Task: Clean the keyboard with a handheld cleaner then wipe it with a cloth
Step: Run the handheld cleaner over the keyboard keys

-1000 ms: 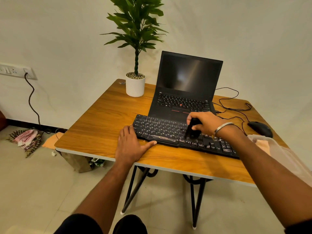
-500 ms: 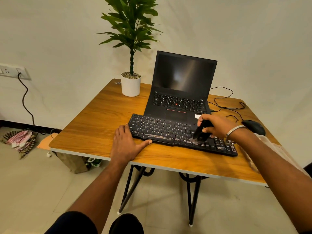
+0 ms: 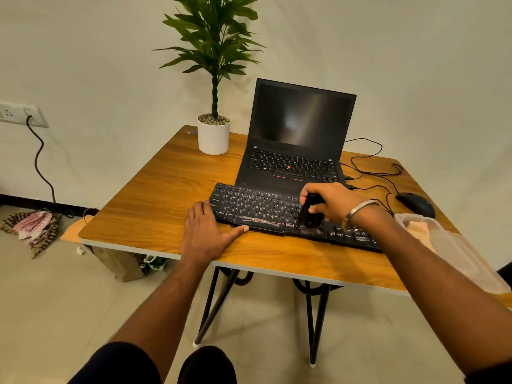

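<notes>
Right now the black keyboard (image 3: 277, 214) lies flat near the front edge of the wooden counter (image 3: 155, 206). Its long side runs left to right, with the right end a bit closer to the person. The right hand (image 3: 329, 202) has its grip closed around a small black handheld cleaner (image 3: 310, 212). The cleaner stands almost upright, with its bottom end touching the keys right of the middle. The left hand (image 3: 206, 234) lies flat and open on the counter, holding nothing, with its fingers and thumb against the keyboard's left front corner. Just behind the keyboard is an open laptop (image 3: 299, 139) with a dark screen. A potted plant (image 3: 214, 134) stands to its left. A black mouse (image 3: 415, 204) sits at the right, with thin wires (image 3: 368, 167) near it. A clear plastic box (image 3: 443, 245) sits at the right edge, partly behind the right arm.
</notes>
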